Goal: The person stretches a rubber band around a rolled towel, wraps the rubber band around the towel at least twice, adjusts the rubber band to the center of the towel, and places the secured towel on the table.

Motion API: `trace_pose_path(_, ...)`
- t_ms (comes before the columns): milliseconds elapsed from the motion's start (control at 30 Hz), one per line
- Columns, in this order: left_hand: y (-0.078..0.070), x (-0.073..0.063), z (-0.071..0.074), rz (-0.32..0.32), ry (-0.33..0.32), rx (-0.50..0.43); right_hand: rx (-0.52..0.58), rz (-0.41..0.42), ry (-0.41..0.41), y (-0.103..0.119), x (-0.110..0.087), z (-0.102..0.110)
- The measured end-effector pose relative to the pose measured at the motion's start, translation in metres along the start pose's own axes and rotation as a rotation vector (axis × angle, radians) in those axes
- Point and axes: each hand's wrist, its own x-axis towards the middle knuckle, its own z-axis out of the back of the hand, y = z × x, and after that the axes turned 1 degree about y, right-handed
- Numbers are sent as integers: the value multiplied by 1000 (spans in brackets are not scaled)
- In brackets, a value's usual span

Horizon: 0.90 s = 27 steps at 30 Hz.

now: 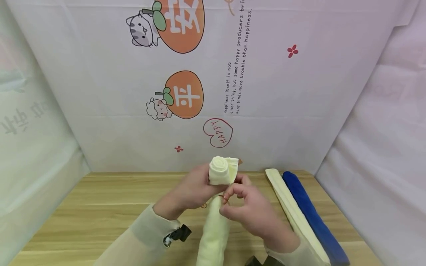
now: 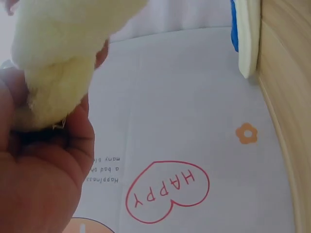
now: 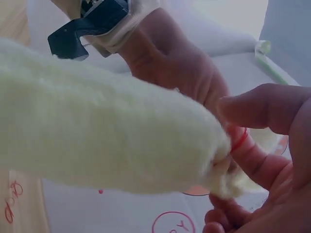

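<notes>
A pale yellow towel (image 1: 213, 232), rolled into a long tube, stands up from the table's front, its spiral end (image 1: 219, 166) at the top. My left hand (image 1: 191, 188) grips the roll just below that end. In the right wrist view the towel (image 3: 112, 131) narrows where the hands meet. A thin red rubber band (image 3: 239, 141) lies across the index finger of my right hand (image 1: 251, 208), right at this narrow part. Thumb and index finger are bent about the band. The left wrist view shows the towel's fuzzy end (image 2: 58, 87) in the left hand (image 2: 43, 189).
A cream folded towel (image 1: 296, 210) and a blue rolled towel (image 1: 314, 218) lie side by side on the right of the wooden table (image 1: 110, 207). Small orange-red bands (image 1: 204, 205) show beside the held roll. A printed white cloth (image 1: 266, 129) hangs behind the table.
</notes>
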Motion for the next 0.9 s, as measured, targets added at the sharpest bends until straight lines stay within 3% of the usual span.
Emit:
trace_pose_path(100, -1, 1, -2, 73, -82, 91, -143, 71, -27, 3, -5, -5)
trace_pose_path(167, -2, 1, -1, 149, -151, 96, -215, 124, -44, 4, -8, -6)
trace_pose_path(233, -4, 0, 0, 218, -222, 54, -215, 127, -55, 3, -10, -5)
trace_pose_path(300, -4, -2, 3, 266, -259, -36, -117, 94, -39, 2, -9, -2)
trace_pose_path(400, 0, -6, 7, 207, -172, -259, 153, 10, 17, -3, -6, 3)
trace_pose_path(567, 10, -11, 14, -52, 162, -750, 621, -20, 139, -16, -4, 8)
trace_pose_path(633, 14, -11, 16, -128, 261, -877, 775, -18, 202, -21, -3, 8)
trace_pose_path(700, 16, -11, 16, -170, 317, -925, 912, -11, 284, -26, -2, 5)
trace_pose_path(767, 18, -11, 15, -178, 331, -935, 1007, -8, 363, -28, -2, 1)
trace_pose_path(833, 18, -11, 13, -142, 295, -913, 1035, 12, 409, -30, -2, -3)
trace_pose_path(900, 16, -12, 13, -76, 213, -847, 995, 31, 403, -31, -1, -5)
